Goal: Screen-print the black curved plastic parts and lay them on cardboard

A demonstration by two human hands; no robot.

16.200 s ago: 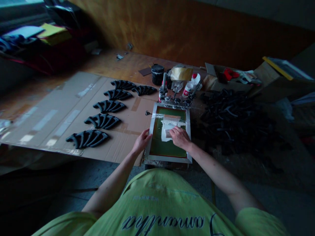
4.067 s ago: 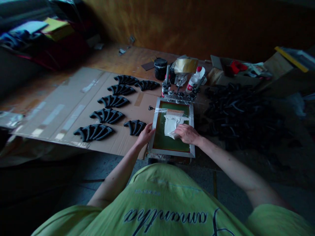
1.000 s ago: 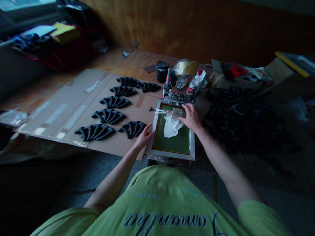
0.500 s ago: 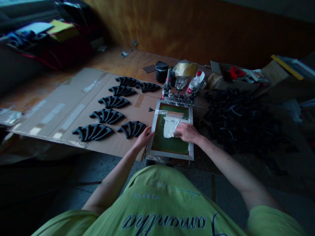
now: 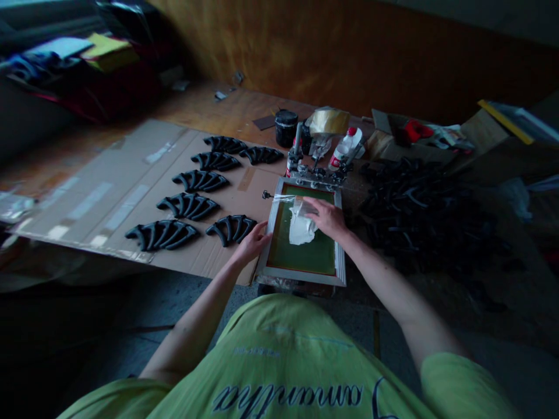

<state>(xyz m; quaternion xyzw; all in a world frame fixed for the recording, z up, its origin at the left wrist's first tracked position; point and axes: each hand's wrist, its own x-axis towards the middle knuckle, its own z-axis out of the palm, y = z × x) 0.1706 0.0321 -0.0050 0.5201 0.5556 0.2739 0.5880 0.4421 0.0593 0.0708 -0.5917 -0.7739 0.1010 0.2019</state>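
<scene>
A metal-framed printing screen (image 5: 302, 277) with green mesh lies in front of me. On its mesh is a white patch (image 5: 301, 230), paste or a sheet; I cannot tell which. At the patch's far end is a tan-edged squeegee (image 5: 299, 205), partly hidden by my right hand (image 5: 325, 218), whose fingers close over it. My left hand (image 5: 252, 243) grips the left side of the screen frame, fingertips at its edge. Left of that hand lies a fan-shaped group of black curved parts (image 5: 231, 230). Behind the screen stands a metal clamp (image 5: 317, 174).
More black curved parts (image 5: 163, 235) lie in fans on flattened cardboard (image 5: 126, 163). A dark heap of similar parts (image 5: 419, 215) is at right. Behind the clamp stand a black tub (image 5: 286, 128), a tape roll (image 5: 329, 121) and a bottle (image 5: 343, 152); a cardboard box (image 5: 402, 151) is farther right.
My right hand has moved from the white patch's right edge up to the squeegee at its far end. My left hand stays at the frame's left side.
</scene>
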